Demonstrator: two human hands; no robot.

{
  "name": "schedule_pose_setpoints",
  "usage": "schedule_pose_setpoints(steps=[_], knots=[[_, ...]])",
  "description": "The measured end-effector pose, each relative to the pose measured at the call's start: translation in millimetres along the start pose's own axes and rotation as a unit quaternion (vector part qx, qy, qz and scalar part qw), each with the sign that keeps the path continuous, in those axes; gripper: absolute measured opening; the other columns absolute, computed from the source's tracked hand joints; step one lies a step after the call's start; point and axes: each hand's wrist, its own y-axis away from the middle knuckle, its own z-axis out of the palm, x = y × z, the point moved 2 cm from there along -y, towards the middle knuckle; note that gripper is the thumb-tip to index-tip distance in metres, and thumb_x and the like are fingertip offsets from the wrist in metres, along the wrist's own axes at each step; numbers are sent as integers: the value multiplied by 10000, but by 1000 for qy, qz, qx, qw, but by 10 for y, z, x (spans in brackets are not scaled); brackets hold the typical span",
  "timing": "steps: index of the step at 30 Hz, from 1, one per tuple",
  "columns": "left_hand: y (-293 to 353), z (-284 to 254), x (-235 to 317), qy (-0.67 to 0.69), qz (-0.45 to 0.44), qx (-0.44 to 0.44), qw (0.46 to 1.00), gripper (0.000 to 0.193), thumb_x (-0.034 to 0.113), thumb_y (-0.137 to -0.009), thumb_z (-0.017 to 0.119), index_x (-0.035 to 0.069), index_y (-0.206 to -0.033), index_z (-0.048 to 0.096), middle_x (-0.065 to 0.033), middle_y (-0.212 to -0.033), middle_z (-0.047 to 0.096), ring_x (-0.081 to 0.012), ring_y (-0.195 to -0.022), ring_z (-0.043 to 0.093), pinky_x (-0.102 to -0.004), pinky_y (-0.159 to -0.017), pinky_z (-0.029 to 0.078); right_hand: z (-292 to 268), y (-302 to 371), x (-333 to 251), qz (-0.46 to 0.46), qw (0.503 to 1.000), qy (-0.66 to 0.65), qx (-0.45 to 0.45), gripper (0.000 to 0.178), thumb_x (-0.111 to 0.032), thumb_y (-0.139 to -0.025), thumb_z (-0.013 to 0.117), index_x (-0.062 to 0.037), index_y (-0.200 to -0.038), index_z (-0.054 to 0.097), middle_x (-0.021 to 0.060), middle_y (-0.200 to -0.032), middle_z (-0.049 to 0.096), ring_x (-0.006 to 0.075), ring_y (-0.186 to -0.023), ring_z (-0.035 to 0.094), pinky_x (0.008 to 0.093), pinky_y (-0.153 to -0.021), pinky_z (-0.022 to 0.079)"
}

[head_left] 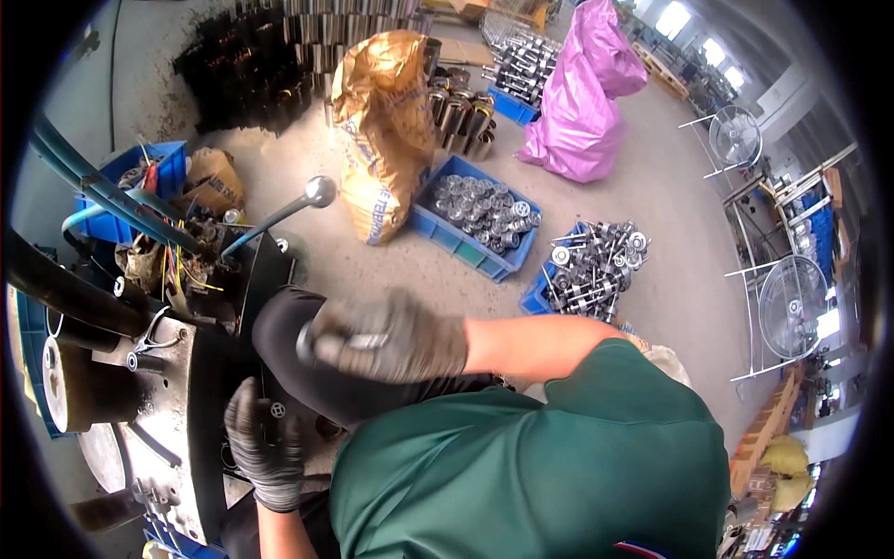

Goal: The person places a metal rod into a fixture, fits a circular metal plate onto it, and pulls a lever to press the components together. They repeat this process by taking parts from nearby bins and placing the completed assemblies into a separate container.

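My right hand (pixel 396 340), in a grey work glove, is raised over my thigh and closed round a shiny metal shaft part (pixel 367 342); motion blurs both. A rounded end of that part shows at the fingertips. Lower left, my left hand (pixel 265 452), also gloved, has its thumb and fingers apart. A small spoked metal disc (pixel 277 410) shows in the gap between them; whether they touch it I cannot tell. Left of the hands stands a machine with a worn metal plate (pixel 177 419). A short metal piece with a ring end (pixel 144 361) rests on it.
A ball-ended lever (pixel 319 192) sticks up from the machine. Ahead are a blue crate of round metal parts (pixel 475 219), a blue bin heaped with shafted parts (pixel 596 270), a yellow-brown sack (pixel 382 130) and a pink sack (pixel 582 102). Fans (pixel 792 306) stand at right.
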Motion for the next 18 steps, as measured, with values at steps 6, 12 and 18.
schedule_pose_setpoints(steps=[6,12,18], knots=[[54,-257,-382,57,-49,20,997,558,202,-966,776,81,-1475,581,-84,-1344,614,-169,-1002,638,-312,-922,536,-1145,569,1508,252,956,147,32,285,-352,-1022,659,-74,-999,719,104,-933,759,227,-855,740,379,-789,601],[11,-379,-331,25,-19,23,999,547,187,-974,765,59,-1472,578,-77,-1321,606,-169,-1023,648,-335,-965,536,-2827,2030,2691,308,711,603,-190,321,-363,-979,659,-123,-1177,740,131,-1124,750,345,-1091,712,458,-937,559],[35,-328,-387,-14,-27,-29,999,523,94,-932,753,94,-1437,617,-136,-1366,631,-249,-1109,661,-359,-974,544,-3333,2860,3117,419,405,573,-576,492,-209,-796,807,-150,-1282,770,161,-1349,715,315,-1234,700,475,-990,583]])
